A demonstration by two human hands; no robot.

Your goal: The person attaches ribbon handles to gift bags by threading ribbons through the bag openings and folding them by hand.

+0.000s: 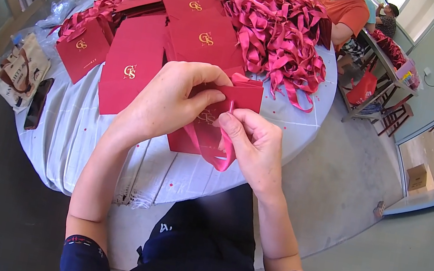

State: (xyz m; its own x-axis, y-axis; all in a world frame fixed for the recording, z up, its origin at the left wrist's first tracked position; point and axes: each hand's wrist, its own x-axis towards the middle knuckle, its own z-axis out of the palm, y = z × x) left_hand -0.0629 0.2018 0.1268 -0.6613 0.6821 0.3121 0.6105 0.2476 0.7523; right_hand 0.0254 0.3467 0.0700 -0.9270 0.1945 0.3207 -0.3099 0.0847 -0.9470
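"Hands first. How do they stand?"

"Left hand (pixel 175 93): bent at the upper edge of a flat red bag (pixel 251 98), thumb on the front face, index finger curled over toward the top; bag gripped between them. Other left fingers mostly hidden. Right hand (pixel 256 145): thumb and forefinger pinch a pink-red ribbon (pixel 218 163) in front of that face."

"Course of the ribbon?"

"A narrow length rises from the right fingertips toward the top of the bag; a wider loop hangs below, across the lower part of the bag. Whether it is knotted: cannot tell."

"Position of the bag?"

"In both hands, at the near side of a round table with a white cover (pixel 69 133), before the person's body. Gold emblem partly covered by the fingers."

"Surroundings on the table?"

"Beyond the left forearm, overlapping red bags (pixel 145 47) with gold emblems. Past the hands, to the right, a heap of ribbons (pixel 283 37). At the left rim, a dark phone (pixel 38 104) beside a cream cloth pouch (pixel 24 67); clear plastic (pixel 60 12) behind."

"Others present?"

"One person in an orange top (pixel 346 10), at the far side."
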